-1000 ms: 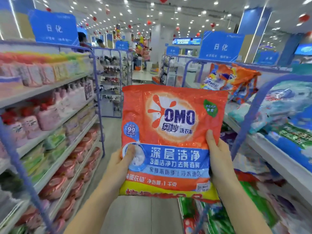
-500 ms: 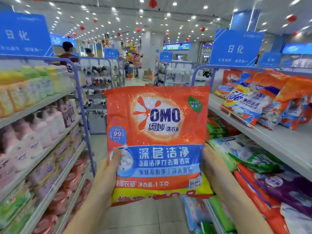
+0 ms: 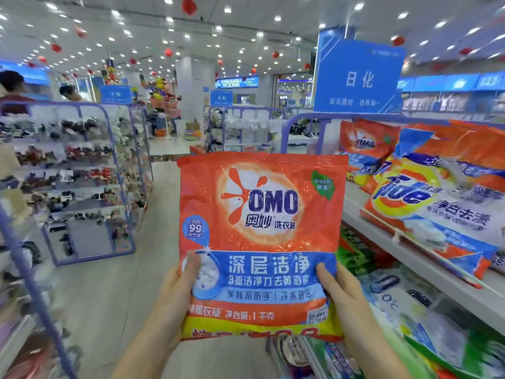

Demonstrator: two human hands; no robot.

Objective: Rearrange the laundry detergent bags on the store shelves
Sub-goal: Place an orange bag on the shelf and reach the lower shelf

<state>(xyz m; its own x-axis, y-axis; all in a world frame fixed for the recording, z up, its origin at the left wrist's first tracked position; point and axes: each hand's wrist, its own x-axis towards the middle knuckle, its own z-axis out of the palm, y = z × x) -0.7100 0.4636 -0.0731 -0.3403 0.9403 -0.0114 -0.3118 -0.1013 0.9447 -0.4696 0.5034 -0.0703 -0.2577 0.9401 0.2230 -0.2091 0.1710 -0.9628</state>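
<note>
Both forearms raised; left hand (image 3: 175,294), right hand (image 3: 348,299) hold OMO bag (image 3: 262,214) upright, fingers (image 3: 190,265) pinching lower edges

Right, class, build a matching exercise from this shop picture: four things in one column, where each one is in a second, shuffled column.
Things: 1 OMO bag; 2 Tide bag; 3 blue sign; 4 red ball.
Places: A hanging from the ceiling; B lying on the right-hand shelf; C held by the left hand and right hand; D mounted above the right-hand shelf.
Pairs: 1-C, 2-B, 3-D, 4-A.
</note>
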